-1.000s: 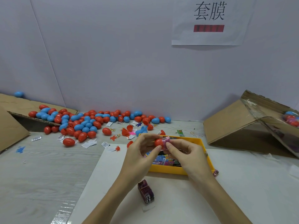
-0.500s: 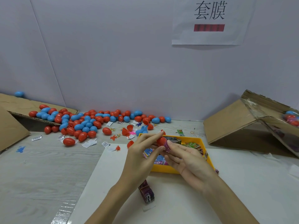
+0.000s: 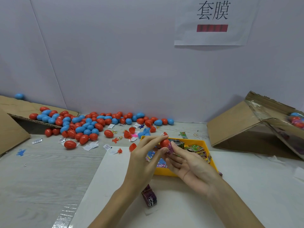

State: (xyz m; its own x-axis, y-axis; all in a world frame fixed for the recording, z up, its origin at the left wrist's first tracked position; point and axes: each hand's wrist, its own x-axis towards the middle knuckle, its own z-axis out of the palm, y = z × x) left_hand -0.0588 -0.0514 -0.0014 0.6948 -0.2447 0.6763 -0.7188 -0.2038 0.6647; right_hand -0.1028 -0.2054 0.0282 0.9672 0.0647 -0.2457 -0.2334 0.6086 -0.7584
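Above the yellow tray (image 3: 165,171) I hold a red plastic egg (image 3: 164,143) with a purple printed film sleeve (image 3: 170,148) on its lower end. My left hand (image 3: 146,159) pinches the egg between thumb and fingertips. My right hand (image 3: 186,163) lies palm up under it, its fingertips pinching the sleeve. The tray holds several colourful printed sleeves (image 3: 195,149). A dark purple sleeved piece (image 3: 149,195) lies on the white sheet (image 3: 246,195) near my left wrist.
Several red and blue eggs (image 3: 85,125) lie heaped along the wall at the left, with paper slips and small toys among them. Cardboard boxes lie tipped at the far left (image 3: 11,129) and right (image 3: 243,127). A paper sign (image 3: 213,22) hangs on the wall.
My right hand has turned palm up and dropped lower below the egg. My left hand has shifted to a fingertip pinch on the egg's upper part. More of the tray shows.
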